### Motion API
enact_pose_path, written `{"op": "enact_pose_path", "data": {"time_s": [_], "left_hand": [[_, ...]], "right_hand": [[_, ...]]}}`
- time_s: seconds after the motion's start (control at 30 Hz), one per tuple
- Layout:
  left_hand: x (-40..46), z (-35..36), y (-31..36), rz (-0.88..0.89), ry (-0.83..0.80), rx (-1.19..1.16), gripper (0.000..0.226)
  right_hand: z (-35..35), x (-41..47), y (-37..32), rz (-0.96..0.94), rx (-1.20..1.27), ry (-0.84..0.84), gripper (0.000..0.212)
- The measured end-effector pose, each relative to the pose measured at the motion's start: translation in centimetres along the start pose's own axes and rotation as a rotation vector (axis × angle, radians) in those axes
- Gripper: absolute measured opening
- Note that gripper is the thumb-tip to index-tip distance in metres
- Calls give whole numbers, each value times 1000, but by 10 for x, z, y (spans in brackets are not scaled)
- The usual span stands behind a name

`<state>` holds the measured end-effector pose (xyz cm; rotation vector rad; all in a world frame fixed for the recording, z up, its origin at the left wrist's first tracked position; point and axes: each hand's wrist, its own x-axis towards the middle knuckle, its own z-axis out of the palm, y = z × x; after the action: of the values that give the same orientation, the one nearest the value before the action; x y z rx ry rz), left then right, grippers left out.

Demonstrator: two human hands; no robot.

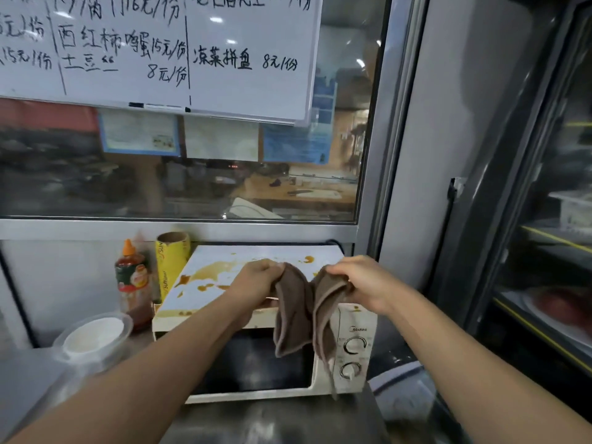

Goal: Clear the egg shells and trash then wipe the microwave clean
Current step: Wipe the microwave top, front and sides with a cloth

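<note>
A white microwave (pixel 355 322) stands on a steel counter, its door shut. Brown and yellow stains (pixel 214 270) spread over its top, mostly on the left half. I hold a brown cloth (pixel 301 315) in the air just above and in front of the microwave. My left hand (pixel 256 280) grips one upper corner and my right hand (pixel 362 283) grips the other. The cloth hangs down in two folds over the door and the control knobs (pixel 354 346). No egg shells or trash show on the microwave top.
Left of the microwave stand a sauce bottle (pixel 133 283) with an orange cap and a yellow roll of cling film (pixel 171 264). A clear tub holding a white bowl (pixel 94 334) sits at the left. A glass-door fridge (pixel 544 251) is on the right. A whiteboard (pixel 160 52) hangs above.
</note>
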<state>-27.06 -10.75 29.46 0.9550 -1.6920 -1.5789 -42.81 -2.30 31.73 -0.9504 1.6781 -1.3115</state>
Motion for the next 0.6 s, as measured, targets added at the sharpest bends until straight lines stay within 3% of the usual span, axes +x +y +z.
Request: {"op": "enact_pose_path", "data": {"time_s": [0.17, 0.3, 0.37, 0.43, 0.5, 0.6], "left_hand": [[8, 20, 5, 81, -100, 13, 14], [14, 31, 1, 157, 0, 191, 38], [16, 40, 1, 176, 78, 230, 25], [20, 49, 1, 163, 95, 177, 25], [25, 58, 4, 123, 70, 93, 24], [32, 74, 10, 71, -45, -69, 22]], "right_hand": [[-2, 10, -3, -26, 234, -147, 37], [-19, 11, 3, -147, -48, -253, 60], [-27, 14, 10, -183, -96, -232, 59], [-39, 17, 18, -209, -102, -89, 44], [-55, 23, 29, -153, -128, 24, 31], [-73, 30, 47, 38, 78, -134, 51]]}}
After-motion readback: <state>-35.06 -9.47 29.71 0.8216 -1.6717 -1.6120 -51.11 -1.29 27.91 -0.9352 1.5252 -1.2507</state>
